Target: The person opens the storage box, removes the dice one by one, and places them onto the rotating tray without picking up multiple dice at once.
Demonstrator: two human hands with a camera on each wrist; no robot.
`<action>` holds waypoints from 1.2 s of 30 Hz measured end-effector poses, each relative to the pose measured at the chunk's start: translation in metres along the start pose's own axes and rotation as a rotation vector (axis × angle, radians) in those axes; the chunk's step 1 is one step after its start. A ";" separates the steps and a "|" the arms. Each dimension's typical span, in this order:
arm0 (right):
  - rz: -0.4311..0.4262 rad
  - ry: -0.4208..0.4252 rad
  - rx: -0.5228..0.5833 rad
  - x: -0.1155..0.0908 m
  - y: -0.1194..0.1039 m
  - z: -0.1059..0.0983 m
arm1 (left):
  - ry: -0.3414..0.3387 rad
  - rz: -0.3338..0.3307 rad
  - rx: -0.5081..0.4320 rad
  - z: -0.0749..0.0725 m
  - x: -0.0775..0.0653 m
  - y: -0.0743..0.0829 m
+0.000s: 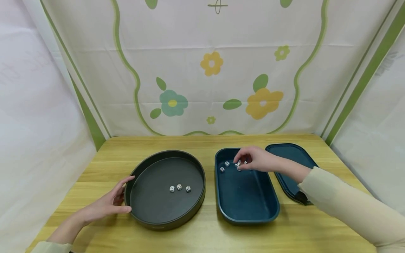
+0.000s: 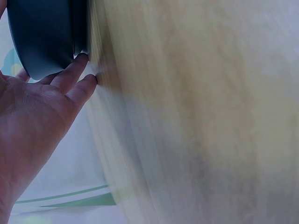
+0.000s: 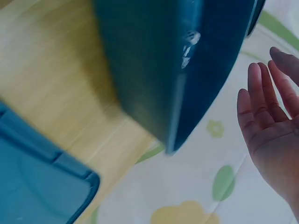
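My left hand (image 1: 105,203) rests against the left outer wall of a round dark grey pan (image 1: 142,219), fingers and thumb spread. In the left wrist view, fingertips touch the pan (image 2: 42,37) near its base. Three white dice (image 1: 179,187) lie on the pan's floor. My right hand (image 1: 257,160) hovers over the far end of a deep blue rectangular container (image 1: 248,203), thumb and index finger apart around white dice (image 1: 238,163). More dice (image 1: 226,163) lie to their left. In the right wrist view, the hand (image 3: 275,121) has its fingers extended; no die shows in it.
A blue lid (image 1: 292,158) lies on the wooden table (image 1: 209,239) to the right of the container, partly beneath my right forearm. A white cloth with printed flowers (image 1: 212,64) hangs behind the table, and pale cloth walls stand on both sides.
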State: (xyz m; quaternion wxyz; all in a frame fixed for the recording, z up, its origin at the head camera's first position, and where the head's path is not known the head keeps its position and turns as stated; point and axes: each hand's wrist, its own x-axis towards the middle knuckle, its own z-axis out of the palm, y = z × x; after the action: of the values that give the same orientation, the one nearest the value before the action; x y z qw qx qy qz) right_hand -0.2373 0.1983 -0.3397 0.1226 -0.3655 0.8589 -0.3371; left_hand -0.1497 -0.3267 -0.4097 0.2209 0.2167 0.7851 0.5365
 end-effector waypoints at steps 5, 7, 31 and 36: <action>0.032 0.016 -0.038 -0.011 0.017 0.002 | 0.002 0.016 0.015 0.000 -0.001 -0.001; 0.044 0.019 -0.047 -0.013 0.023 0.005 | 0.005 0.019 0.026 0.000 -0.002 -0.001; 0.089 -0.007 -0.381 -0.010 0.037 0.017 | -0.009 0.036 0.004 0.001 -0.003 -0.001; 0.078 -0.016 -0.422 -0.008 0.035 0.022 | -0.009 0.036 -0.003 0.002 -0.003 -0.002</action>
State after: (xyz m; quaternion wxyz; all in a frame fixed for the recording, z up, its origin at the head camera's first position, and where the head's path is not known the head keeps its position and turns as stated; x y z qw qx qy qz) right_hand -0.2411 0.2109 -0.3799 0.0631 -0.3520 0.9230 -0.1419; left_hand -0.1464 -0.3278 -0.4121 0.2150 0.2332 0.7793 0.5404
